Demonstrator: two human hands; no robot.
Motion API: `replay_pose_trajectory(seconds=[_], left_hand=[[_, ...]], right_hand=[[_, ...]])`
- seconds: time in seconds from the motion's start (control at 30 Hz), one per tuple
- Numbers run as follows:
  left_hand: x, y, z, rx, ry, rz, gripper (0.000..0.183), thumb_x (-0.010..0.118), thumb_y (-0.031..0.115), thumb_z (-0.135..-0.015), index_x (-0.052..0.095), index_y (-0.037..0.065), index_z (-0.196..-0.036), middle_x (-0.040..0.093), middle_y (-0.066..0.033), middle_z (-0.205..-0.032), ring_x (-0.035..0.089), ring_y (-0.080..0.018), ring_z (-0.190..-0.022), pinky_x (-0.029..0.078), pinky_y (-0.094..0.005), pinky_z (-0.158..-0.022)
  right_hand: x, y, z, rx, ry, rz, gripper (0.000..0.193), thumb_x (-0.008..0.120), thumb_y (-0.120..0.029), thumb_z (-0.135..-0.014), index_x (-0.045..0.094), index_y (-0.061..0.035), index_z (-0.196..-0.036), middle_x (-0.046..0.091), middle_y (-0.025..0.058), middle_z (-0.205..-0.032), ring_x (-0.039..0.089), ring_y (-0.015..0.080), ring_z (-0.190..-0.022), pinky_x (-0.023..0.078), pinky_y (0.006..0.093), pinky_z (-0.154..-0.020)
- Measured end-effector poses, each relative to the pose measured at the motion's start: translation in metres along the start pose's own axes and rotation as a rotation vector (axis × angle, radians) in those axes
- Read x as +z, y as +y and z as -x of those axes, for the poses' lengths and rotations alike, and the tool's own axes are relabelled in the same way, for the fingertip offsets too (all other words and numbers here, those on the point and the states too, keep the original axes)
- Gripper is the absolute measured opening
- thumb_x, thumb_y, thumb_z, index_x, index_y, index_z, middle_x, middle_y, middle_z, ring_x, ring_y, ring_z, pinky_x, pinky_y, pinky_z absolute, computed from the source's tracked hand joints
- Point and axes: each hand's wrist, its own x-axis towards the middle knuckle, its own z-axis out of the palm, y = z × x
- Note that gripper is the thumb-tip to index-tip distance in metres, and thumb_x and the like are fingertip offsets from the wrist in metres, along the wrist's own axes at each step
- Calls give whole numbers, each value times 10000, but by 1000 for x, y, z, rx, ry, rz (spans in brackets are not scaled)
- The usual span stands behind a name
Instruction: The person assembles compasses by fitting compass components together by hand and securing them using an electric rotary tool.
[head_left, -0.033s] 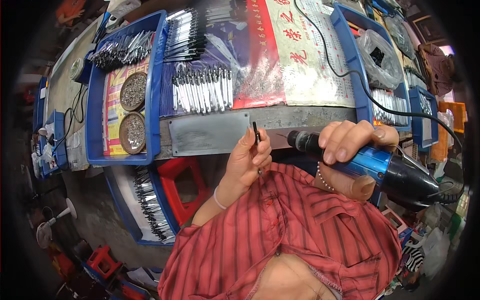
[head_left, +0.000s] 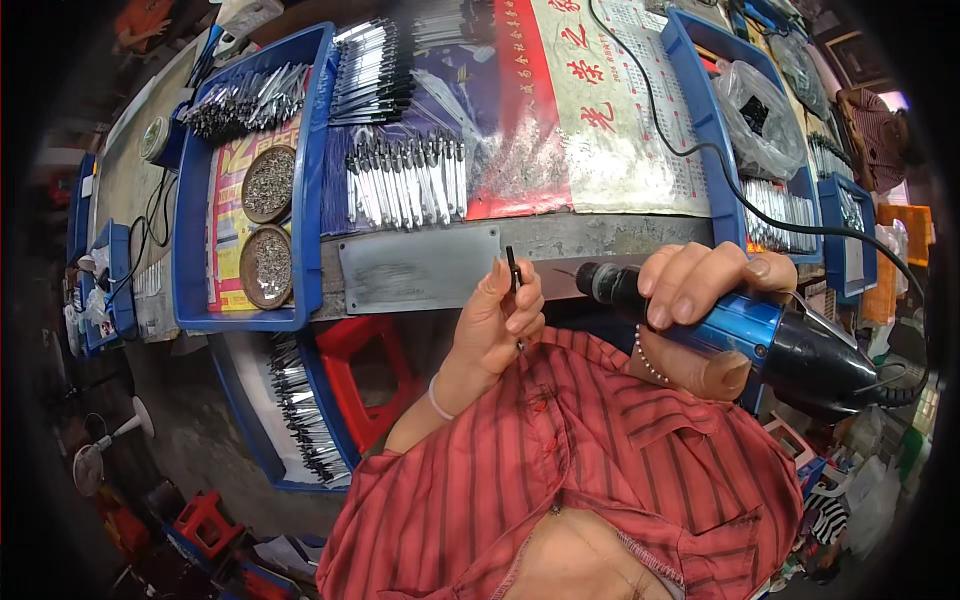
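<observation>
My left hand is closed, with thumb and fingers pinching a slim black pen part that stands upright. Its lower portion is hidden in the fingers, and a small shiny end shows beneath them. My right hand wraps round a blue and black electric screwdriver. The screwdriver's thin bit points left toward the pen part, a short gap apart from it. A grey metal plate lies on the table edge beyond my left hand. Behind it, a row of white and black pens is laid out side by side.
At left stands a blue bin with two round bowls of tiny metal parts and a heap of pens. Another blue bin at right holds a plastic bag and pens. The screwdriver's black cord arches across it. Below sits a red stool.
</observation>
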Motion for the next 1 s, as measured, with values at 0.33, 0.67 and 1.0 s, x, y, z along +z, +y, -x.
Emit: replay_pose_trajectory(seconds=[0.33,0.67,1.0], left_hand=[[-12,0,1,-47,-195,159,322,564,390,-877,593,109,-1029,505,26,-730,382,-38,-476,296,-185,-458],[-9,0,-1,-49,-346,159,298,536,376,-897,474,88,-946,461,27,-649,371,-29,-434,306,-176,-423],[9,-1,6,132,-235,-219,278,542,352,-908,472,84,-915,397,31,-637,354,-46,-455,288,-181,-442]], right_hand=[[11,1,3,3,149,48,586,674,-398,-795,378,-62,-1173,487,46,-699,482,146,-549,424,308,-574],[18,-1,7,28,264,68,569,682,-393,-786,382,-62,-1137,485,45,-686,482,141,-542,428,299,-568],[16,1,10,83,262,78,555,680,-383,-781,380,-68,-1126,490,45,-685,492,145,-543,428,298,-580]])
